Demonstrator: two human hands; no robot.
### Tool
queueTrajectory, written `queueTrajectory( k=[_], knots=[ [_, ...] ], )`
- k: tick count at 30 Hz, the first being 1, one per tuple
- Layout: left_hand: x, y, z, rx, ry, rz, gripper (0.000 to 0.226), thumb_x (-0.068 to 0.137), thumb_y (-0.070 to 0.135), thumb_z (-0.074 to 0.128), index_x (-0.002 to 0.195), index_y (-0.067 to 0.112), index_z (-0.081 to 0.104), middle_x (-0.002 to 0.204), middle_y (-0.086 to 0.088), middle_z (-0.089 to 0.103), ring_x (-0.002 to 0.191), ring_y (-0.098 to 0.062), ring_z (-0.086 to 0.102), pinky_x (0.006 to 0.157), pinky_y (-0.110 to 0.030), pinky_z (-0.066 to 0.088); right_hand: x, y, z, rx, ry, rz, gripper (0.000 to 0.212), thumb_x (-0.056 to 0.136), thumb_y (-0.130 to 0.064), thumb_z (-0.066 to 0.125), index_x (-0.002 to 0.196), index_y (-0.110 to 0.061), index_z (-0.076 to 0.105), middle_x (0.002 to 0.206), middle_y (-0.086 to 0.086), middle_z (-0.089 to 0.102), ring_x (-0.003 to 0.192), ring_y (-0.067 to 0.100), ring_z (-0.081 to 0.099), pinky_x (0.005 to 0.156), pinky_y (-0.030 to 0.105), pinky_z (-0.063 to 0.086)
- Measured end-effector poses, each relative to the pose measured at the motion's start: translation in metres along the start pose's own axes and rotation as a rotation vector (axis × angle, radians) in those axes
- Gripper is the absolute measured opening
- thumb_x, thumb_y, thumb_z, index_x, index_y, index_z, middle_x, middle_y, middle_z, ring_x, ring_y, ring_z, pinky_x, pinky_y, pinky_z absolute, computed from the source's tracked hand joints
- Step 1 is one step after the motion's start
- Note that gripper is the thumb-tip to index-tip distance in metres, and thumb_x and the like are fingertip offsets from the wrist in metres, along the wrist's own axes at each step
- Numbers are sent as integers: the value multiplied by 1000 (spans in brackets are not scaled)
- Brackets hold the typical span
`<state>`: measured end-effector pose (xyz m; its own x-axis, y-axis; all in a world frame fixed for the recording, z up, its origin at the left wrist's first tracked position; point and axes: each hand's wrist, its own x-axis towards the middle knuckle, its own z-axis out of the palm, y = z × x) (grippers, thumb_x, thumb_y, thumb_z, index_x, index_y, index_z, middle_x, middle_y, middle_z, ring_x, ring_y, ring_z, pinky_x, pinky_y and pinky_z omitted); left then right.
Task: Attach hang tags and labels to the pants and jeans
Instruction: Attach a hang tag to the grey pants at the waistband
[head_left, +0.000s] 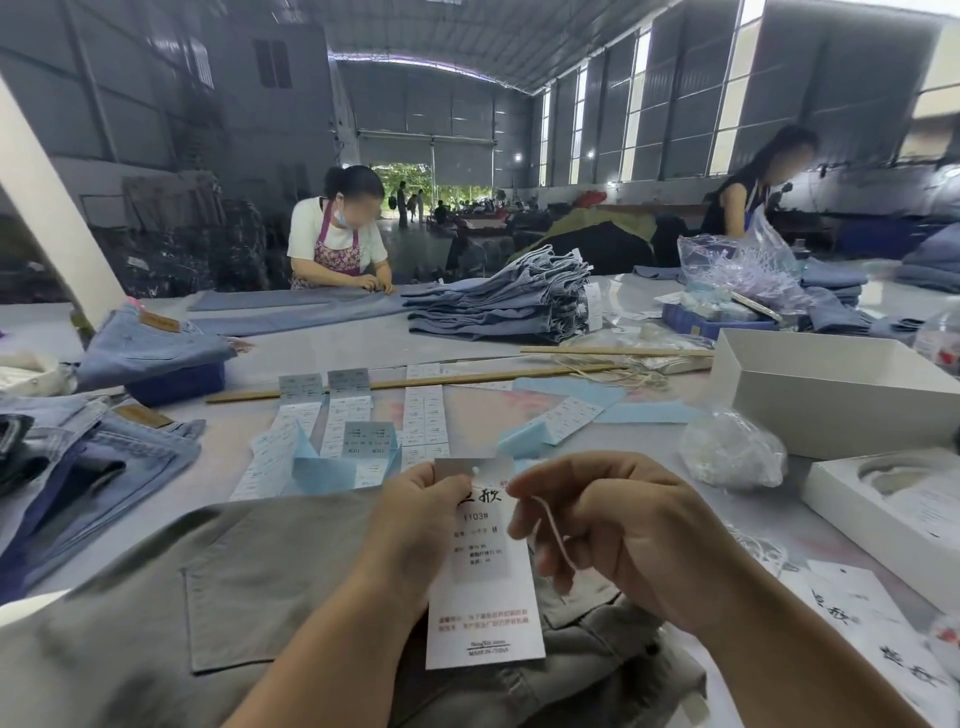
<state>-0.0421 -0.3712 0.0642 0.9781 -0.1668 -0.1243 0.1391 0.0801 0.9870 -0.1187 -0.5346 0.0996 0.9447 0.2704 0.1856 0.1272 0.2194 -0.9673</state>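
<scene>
The left hand (415, 514) pinches a tall white hang tag (480, 571) near its top edge, thumb and fingers curled onto the card's left side, holding it upright in front of the camera. The right hand (613, 525) sits just right of the hang tag, its fingers curled, thumb and forefinger pinching a thin white string (550, 530) that loops down beside the card. A small hole shows near the top of the hang tag, and black and red print runs down its face — too blurred to read fully.

Directly beneath the hang tag lies a pair of grey-olive pants (249, 597), spread flat with a patch pocket facing up. Just beyond the hang tag, on the pale table (649, 441), rows of small white size labels (426, 415) lie on blue backing sheets. Left of the hang tag — folded light blue jeans (104, 452) with a tan waistband patch. Right of it, an open white box (831, 389), and nearer, more hang tags (872, 623) lying flat. Far behind the hang tag stands a tall stack of folded jeans (509, 296), with two wooden sticks (415, 383) in front of it. Two other people work at the table's far side.
</scene>
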Motion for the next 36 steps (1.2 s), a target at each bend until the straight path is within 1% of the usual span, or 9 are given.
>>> queueTrajectory(
  k=[8, 14, 17, 19, 22, 26, 30, 33, 36],
  knots=[
    [-1, 0, 0, 40, 8, -11, 13, 96, 16, 56, 99, 16, 69, 77, -9, 75, 58, -25, 70, 48, -28, 53, 4, 11, 3, -155, 54, -87, 46, 69, 11, 53, 96, -17, 76, 96, 14, 73, 84, 32, 74, 42, 24, 50],
    [1, -2, -1, -5, 7, -21, 12, 95, 14, 57, 100, 13, 68, 74, -7, 75, 59, -23, 71, 51, -29, 54, 5, 14, 5, -344, 213, -170, 28, 79, 10, 70, 84, -17, 74, 83, 13, 73, 76, 27, 74, 42, 24, 50],
    [1, -4, 1, 38, -24, 34, 14, 95, 13, 57, 98, 15, 70, 74, -5, 74, 59, -19, 70, 50, -26, 53, 8, 17, 9, -545, 358, -200, 12, 83, -7, 74, 76, -16, 72, 67, 4, 71, 56, 17, 68, 47, 27, 52],
    [-1, -5, 2, 53, -72, 78, 18, 93, 10, 57, 90, 17, 74, 74, -6, 74, 59, -17, 69, 49, -25, 52, 11, 20, 12, -682, 440, -228, 16, 88, -22, 71, 73, -16, 72, 59, -2, 66, 50, 11, 60, 47, 26, 48],
    [-3, -4, 4, 30, -105, 119, 26, 91, 5, 57, 80, 20, 75, 76, -8, 74, 62, -17, 68, 52, -24, 53, 19, 22, 15, -831, 535, -266, 31, 95, -30, 59, 73, -13, 72, 76, -5, 62, 75, 11, 60, 64, 23, 48],
    [-5, -3, 5, -4, -110, 123, 27, 91, 4, 55, 78, 18, 74, 76, -10, 73, 62, -17, 68, 52, -24, 53, 24, 21, 22, -642, 542, -324, 31, 101, -20, 49, 79, -18, 71, 97, -15, 65, 96, -5, 60, 75, 5, 42],
    [-8, -1, 3, -65, -115, 104, 25, 95, 10, 52, 82, 16, 73, 77, -13, 71, 64, -23, 66, 52, -30, 54, 25, 26, 23, -378, 529, -372, 33, 103, -18, 42, 84, -9, 68, 72, 7, 70, 65, 17, 66, 63, 24, 53],
    [-8, 1, 2, -120, -116, 110, 17, 95, 12, 54, 99, 4, 68, 84, -19, 72, 70, -27, 68, 59, -33, 57, 24, 34, 22, -333, 474, -249, 34, 103, -21, 41, 82, -7, 64, 51, 5, 50, 45, 17, 44, 44, 27, 40],
    [-8, 1, 2, -176, -127, 106, 19, 94, 12, 57, 105, 1, 67, 92, -20, 73, 74, -28, 68, 65, -36, 58, 24, 43, 19, -303, 502, -185, 39, 103, -22, 42, 76, -2, 61, 48, 1, 37, 42, 12, 30, 41, 22, 27]
  ],
)
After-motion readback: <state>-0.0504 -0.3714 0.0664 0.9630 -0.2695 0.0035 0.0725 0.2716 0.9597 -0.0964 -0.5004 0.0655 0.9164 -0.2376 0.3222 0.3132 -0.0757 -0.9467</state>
